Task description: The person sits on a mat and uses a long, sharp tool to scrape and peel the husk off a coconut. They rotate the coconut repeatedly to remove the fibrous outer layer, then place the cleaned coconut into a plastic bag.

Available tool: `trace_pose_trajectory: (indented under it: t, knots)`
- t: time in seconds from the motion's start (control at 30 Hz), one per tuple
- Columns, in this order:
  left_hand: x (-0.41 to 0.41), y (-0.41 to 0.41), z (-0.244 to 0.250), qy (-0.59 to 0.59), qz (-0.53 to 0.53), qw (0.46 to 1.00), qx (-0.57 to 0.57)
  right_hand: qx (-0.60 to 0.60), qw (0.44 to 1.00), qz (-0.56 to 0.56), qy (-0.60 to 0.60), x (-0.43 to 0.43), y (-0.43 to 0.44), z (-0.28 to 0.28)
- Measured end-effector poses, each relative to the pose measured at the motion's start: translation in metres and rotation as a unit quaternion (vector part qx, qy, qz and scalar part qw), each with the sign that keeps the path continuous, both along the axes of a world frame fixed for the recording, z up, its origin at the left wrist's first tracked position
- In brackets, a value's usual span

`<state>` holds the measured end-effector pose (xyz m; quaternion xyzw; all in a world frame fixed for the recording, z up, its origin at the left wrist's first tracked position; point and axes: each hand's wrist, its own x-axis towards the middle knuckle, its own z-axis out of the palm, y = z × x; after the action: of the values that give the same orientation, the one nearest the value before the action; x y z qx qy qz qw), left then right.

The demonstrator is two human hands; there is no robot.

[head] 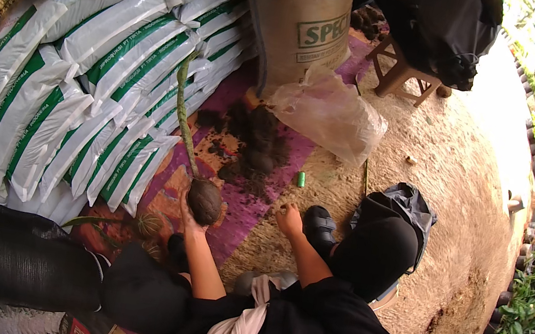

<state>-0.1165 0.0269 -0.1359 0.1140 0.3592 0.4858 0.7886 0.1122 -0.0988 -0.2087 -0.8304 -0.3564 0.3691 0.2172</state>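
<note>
My left hand [192, 210] supports a round brown tuber-like root ball [205, 203], fingers along its left side and underneath. From its top rises a long mottled green stem [183, 115], leaning up and left in front of the stacked sacks. My right hand [290, 218] hovers near my right shoe [319, 226], fingers loosely bent and nothing visible in them. Ahead of both hands, a heap of dark fibrous soil or roots [258, 140] lies on a purple and orange mat [272, 219]. A small green cylinder [301, 179] is just beyond my right hand.
White-and-green filled sacks [123, 57] are stacked at left. A large woven sack [304, 22] with a clear plastic bag [330, 114] stands ahead. Black material [438, 32] covers a brown stool [406, 73]. Another stemmed plant [147, 224] lies by my left leg. Greenery [498, 326] lines the right.
</note>
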Motion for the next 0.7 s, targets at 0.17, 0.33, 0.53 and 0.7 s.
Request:
trace_pose_trajectory:
  t: [0.17,0.33,0.53,0.7]
  knots:
    - [0.000,0.008,-0.022,-0.014,0.020,0.998,-0.052,0.043,0.999,0.023,0.006,-0.011,0.018,-0.023]
    - [0.013,0.014,-0.035,-0.098,0.026,0.995,-0.024,0.131,0.991,0.032,-0.009,-0.029,0.070,-0.033]
    - [0.031,0.026,-0.053,-0.146,0.009,0.987,-0.061,0.216,0.970,0.111,-0.020,-0.037,0.152,-0.038]
    - [0.018,0.024,-0.061,-0.149,0.056,0.984,-0.086,0.214,0.939,0.249,-0.097,-0.023,0.251,-0.045]
